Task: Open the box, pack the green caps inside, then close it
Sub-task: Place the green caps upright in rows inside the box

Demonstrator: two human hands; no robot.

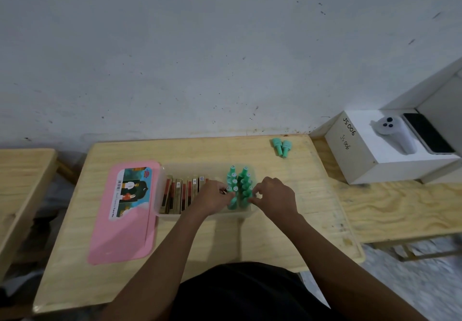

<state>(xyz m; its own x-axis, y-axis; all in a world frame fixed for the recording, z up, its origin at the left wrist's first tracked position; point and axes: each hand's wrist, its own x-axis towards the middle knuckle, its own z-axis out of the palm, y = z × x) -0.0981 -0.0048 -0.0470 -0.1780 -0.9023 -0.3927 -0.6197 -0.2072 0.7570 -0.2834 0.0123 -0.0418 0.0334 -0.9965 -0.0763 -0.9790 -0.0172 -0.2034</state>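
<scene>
A clear plastic box [162,214] stands open at the middle of the wooden table. Its pink lid [120,235] lies flat to its left. Several green caps [240,183] stand packed in two rows in the box's right part. My left hand [212,196] pinches a cap in the left row near the front. On the other side, my right hand [273,195] holds its fingertips against the front of the right row. Two more green caps [282,146] lie on the table at the far right corner.
Flat brown and red packets [181,191] stand on edge in the box's left part. A white carton [375,150] with a controller and a phone on it sits to the right. A second wooden table [20,183] stands at the left.
</scene>
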